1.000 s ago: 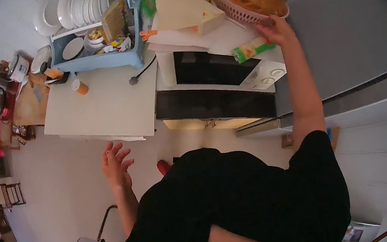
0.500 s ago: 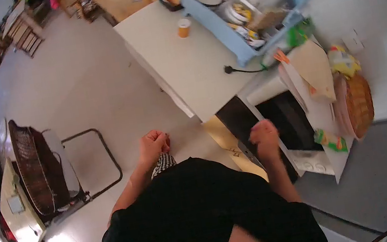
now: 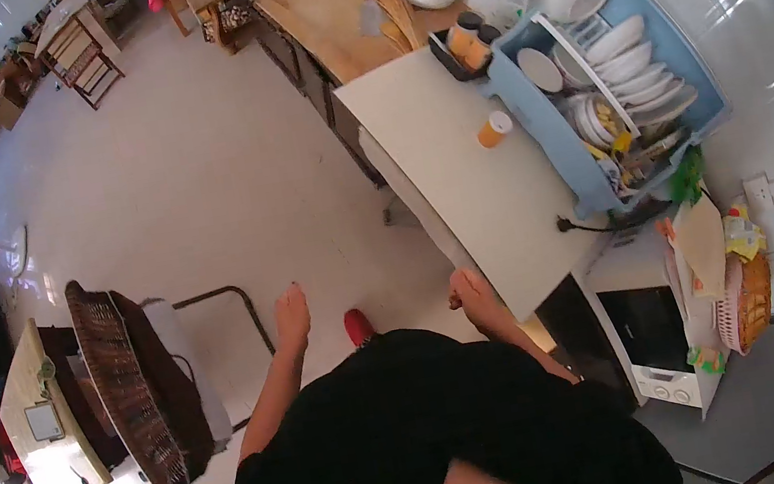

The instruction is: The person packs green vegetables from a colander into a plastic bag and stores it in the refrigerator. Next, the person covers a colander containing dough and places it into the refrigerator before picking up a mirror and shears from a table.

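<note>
My left hand [image 3: 292,316] hangs in front of my body above the tiled floor, its fingers loosely curled, with no object showing in it. My right hand [image 3: 473,291] is also curled and appears bare, close beside the near edge of the white counter [image 3: 440,158]. Both palms are turned out of sight. Below and between the hands a red shoe [image 3: 358,327] shows on the floor.
On the counter stand an orange jar with a white lid [image 3: 495,129] and a blue dish rack [image 3: 550,150] of white bowls. A white oven [image 3: 667,380] is at right. To the left is a brown woven chair [image 3: 141,382]; a wooden table [image 3: 321,19] adjoins the counter.
My view has shifted forward along the counter, so more of the wooden table shows. The right hand has moved from in front of the oven to beside the counter edge. A red shoe has appeared.
</note>
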Available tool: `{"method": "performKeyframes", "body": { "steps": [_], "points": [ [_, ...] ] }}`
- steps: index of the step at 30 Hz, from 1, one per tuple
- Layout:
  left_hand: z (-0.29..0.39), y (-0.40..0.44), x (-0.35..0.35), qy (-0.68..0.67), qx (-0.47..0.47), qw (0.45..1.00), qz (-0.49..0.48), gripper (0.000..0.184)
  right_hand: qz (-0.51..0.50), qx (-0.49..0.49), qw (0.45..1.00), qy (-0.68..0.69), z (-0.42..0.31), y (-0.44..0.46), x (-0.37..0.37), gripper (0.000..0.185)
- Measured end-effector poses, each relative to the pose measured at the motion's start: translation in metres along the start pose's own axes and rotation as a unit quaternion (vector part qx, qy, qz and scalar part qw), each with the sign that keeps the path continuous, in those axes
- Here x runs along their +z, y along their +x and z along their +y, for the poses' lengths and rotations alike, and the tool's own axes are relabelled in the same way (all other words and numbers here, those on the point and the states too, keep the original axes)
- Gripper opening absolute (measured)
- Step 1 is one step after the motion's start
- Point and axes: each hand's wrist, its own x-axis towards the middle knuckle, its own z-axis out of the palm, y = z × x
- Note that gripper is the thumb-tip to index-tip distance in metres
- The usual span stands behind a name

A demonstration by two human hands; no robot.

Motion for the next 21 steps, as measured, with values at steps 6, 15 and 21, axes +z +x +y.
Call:
{"method": "performKeyframes", "body": {
  "steps": [6,15,21],
  "points": [
    [0.020,0.093,-0.032,0.032,0.013,0.998,0.046,0.032,-0.051,-0.018,0.996,-0.076,-0.019,0.067,0.064,0.017],
    [0.042,0.188,-0.085,0.054,-0.077,0.995,0.030,0.038,-0.148,0.005,0.959,-0.242,-0.045,0.175,0.104,0.015],
    [-0.064,0.280,-0.173,0.484,-0.005,0.873,-0.062,0.021,-0.179,-0.079,0.895,-0.402,-0.093,0.290,0.141,0.027]
  ]
}}
